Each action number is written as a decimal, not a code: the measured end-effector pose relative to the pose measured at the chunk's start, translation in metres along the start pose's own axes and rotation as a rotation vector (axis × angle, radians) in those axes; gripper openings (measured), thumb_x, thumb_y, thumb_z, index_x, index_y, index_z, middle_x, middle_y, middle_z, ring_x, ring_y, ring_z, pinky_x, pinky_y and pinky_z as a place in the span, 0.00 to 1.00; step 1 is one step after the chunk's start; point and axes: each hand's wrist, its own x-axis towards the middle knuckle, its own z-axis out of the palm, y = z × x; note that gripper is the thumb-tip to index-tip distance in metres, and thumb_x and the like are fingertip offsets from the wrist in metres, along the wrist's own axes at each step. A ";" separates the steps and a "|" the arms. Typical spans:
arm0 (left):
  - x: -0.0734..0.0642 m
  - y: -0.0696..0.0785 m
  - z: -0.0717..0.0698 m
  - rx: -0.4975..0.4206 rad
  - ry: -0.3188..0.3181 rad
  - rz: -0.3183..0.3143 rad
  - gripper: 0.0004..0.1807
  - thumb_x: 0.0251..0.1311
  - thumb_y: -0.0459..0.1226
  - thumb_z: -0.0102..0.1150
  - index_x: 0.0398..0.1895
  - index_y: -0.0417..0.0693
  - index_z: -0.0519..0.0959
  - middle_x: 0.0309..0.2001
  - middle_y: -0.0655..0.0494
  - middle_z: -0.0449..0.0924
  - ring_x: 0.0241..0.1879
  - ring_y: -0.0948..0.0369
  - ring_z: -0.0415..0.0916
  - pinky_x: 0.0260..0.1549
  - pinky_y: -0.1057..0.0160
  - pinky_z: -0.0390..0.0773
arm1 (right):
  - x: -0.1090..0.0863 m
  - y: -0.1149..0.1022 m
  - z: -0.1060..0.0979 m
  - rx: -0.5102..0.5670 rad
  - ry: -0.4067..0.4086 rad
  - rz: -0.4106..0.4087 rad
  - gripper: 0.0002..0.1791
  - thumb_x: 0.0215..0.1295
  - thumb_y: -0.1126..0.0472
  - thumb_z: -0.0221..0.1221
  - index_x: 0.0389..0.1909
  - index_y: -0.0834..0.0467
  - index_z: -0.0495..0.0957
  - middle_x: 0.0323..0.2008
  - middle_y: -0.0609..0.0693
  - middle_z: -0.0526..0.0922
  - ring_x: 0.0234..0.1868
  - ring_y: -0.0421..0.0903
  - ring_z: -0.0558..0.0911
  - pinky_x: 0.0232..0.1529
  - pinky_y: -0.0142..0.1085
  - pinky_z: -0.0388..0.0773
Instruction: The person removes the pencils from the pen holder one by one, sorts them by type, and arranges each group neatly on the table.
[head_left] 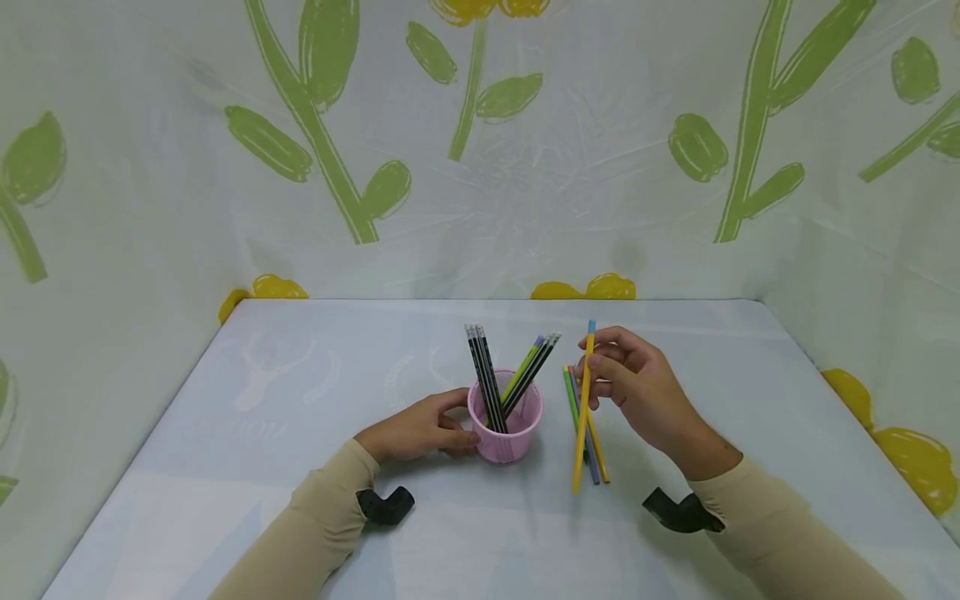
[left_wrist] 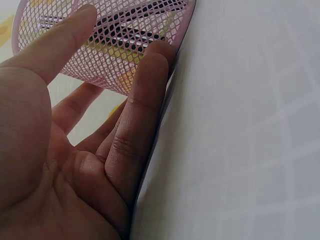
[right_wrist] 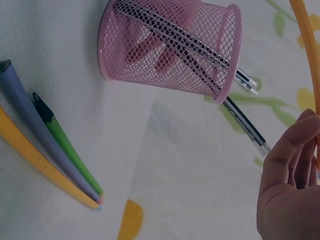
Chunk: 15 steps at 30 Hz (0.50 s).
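Observation:
A pink mesh pencil cup stands upright on the table, with several black pencils and a lime-green one leaning in it. My left hand holds the cup's left side, thumb near and fingers behind the mesh wall. Between thumb and fingertips, my right hand pinches a yellow pencil with a blue end, nearly upright, to the right of the cup. Behind it on the table lie a green pencil, a blue-grey pencil and another yellow pencil.
The white table has faint printed patterns. Its far edge meets a white curtain printed with green leaves and yellow flowers, which also rises along both sides. A black wrist strap shows at each sleeve.

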 end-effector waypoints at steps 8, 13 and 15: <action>0.002 0.002 0.000 -0.002 0.001 0.001 0.37 0.65 0.40 0.64 0.76 0.60 0.60 0.59 0.47 0.75 0.40 0.59 0.83 0.42 0.60 0.82 | -0.002 0.004 0.000 -0.005 0.037 -0.007 0.07 0.77 0.66 0.49 0.49 0.56 0.73 0.31 0.47 0.83 0.27 0.42 0.82 0.28 0.33 0.80; -0.001 0.002 -0.001 -0.007 0.005 -0.009 0.37 0.65 0.40 0.64 0.76 0.59 0.60 0.61 0.46 0.74 0.41 0.58 0.83 0.44 0.59 0.83 | -0.001 0.007 0.001 -0.005 0.059 -0.017 0.08 0.77 0.66 0.49 0.49 0.55 0.74 0.31 0.47 0.83 0.26 0.43 0.82 0.28 0.33 0.80; -0.002 0.002 -0.001 -0.009 0.006 -0.011 0.37 0.65 0.40 0.64 0.76 0.59 0.60 0.62 0.46 0.74 0.41 0.58 0.84 0.44 0.59 0.83 | -0.001 0.009 0.001 -0.005 0.066 -0.027 0.08 0.77 0.66 0.49 0.49 0.55 0.74 0.31 0.47 0.84 0.26 0.43 0.82 0.27 0.33 0.81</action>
